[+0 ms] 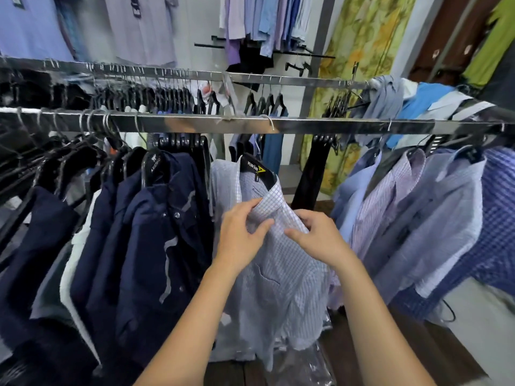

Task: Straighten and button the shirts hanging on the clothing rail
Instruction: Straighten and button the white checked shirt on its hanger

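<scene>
Fingers [252, 207] of left hand [239, 238]: curled, pinching the collar [271, 197] edge. Right hand [320, 239]: fingers bent, pinching the front opening just below the collar.

Checked shirt [278, 277]: pale woven cloth, fine blue grid, soft folds, one chest pocket. It hangs mid-scene on a black hanger [257, 169] with yellow lettering.

Near rail [320, 126]: flat polished metal bar. The stretch right of the hanger hook is bare.

Navy jackets [156, 246]: heavy matte fabric, packed close at left, just beside the shirt sleeve.

Striped and checked shirts [404, 218]: at right, set apart by a gap.

Far rail [172, 73]: crowded with black hangers.
</scene>
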`<state>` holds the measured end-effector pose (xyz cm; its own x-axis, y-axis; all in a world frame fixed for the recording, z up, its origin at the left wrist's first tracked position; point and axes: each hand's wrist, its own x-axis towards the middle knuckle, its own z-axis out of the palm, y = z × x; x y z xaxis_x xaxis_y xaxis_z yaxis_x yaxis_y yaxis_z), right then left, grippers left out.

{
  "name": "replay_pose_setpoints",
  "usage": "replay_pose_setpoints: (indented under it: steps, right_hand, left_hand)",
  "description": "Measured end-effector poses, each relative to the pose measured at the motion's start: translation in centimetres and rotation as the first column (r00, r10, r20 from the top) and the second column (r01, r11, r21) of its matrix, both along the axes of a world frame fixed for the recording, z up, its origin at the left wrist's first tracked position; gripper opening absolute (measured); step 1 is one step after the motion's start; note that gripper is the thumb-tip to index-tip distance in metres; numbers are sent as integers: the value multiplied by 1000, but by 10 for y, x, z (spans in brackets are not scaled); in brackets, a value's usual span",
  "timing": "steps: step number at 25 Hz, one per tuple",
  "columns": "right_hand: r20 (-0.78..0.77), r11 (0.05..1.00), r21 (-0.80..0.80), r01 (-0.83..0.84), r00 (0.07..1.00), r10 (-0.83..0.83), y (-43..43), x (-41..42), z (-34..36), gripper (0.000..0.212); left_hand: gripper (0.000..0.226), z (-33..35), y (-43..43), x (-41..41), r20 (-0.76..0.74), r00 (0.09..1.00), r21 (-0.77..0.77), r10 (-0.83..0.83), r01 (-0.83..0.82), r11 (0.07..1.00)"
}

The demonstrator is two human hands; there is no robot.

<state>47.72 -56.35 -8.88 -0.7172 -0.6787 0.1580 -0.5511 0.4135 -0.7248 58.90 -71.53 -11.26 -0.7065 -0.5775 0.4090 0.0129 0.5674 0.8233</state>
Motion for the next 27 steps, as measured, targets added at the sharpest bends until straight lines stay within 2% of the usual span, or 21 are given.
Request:
replay_pose_setpoints:
  steps: [2,4,7,9,11,12,14,18,20,24,25,27]
  right_hand:
    - [29,999,27,29,999,-30,18,5,-6,11]
    - [77,999,16,45,996,-46,37,10,-14,3]
    - [160,999,6,33,986,-34,60,17,-29,9]
    - [179,999,32,8,984,-13,76,18,-41,9]
    - [189,996,85,19,981,-34,90,18,-54,25]
    - [195,994,104,35,979,-54,96,19,-59,33]
    - [269,996,70,56,960,-73,110,20,-71,35]
    - [343,988,-46,146,932,-122,132,34,-75,22]
    - [329,979,-121,163,937,-115,139,47,-66,25]
    - [287,935,-223,276,935,-208,131,67,-51,13]
    - [280,925,-236,298,932,-229,127,73,-52,16]
    - [251,924,-236,301,937,-241,119,85,-57,36]
  left_hand:
    - [57,-4,12,1,17,1000,-28,0,0,1000]
    - [53,-5,27,3,9,1000,-95,-14,15,995]
    - [40,5,48,2,-27,994,-269,-103,92,959]
    - [35,10,65,-6,15,981,-496,-194,175,850]
    - [31,13,83,-14,130,956,-689,-262,277,670]
    - [27,15,89,-17,210,944,-738,-255,324,592]
    - [18,20,98,-20,364,914,-769,-178,403,496]
    - [12,33,110,-22,542,837,-751,-80,524,402]
    - [12,37,113,-24,571,817,-741,-78,555,379]
    - [16,40,110,-25,568,809,-734,-151,581,352]
    - [17,42,108,-24,569,801,-732,-185,596,330]
    - [19,43,104,-20,567,784,-732,-252,620,281]
